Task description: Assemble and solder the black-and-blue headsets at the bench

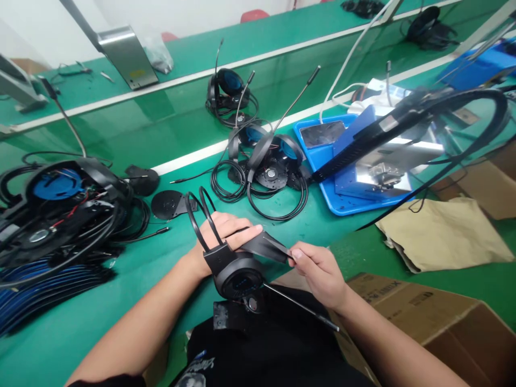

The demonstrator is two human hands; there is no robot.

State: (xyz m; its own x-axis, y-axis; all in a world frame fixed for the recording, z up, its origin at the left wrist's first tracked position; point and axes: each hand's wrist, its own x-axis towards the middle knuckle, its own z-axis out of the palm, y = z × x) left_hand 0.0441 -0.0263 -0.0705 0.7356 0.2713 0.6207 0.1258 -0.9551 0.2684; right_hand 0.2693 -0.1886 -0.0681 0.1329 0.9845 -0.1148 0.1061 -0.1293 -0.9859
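Observation:
A black headset (242, 279) with a thin boom microphone (302, 307) is in front of my body, above the green table edge. My left hand (226, 230) is closed around its far side, beneath the two curved headband tubes (206, 217). With thumb and fingers, my right hand (318, 271) pinches the end of a flat black band (268, 246) that runs across from the left hand. Under the ear cup hangs a dark flap with a round silver speaker (252, 304). The left palm and part of the band's far end are hidden.
Several partly opened headsets (270, 174) with coiled cables lie behind my hands. Another opened headset (60, 183) sits at left above a stack of blue-edged black pieces (52, 293). A blue tray (332, 201) holds a metal fixture. Cardboard boxes (411, 301) stand at lower right.

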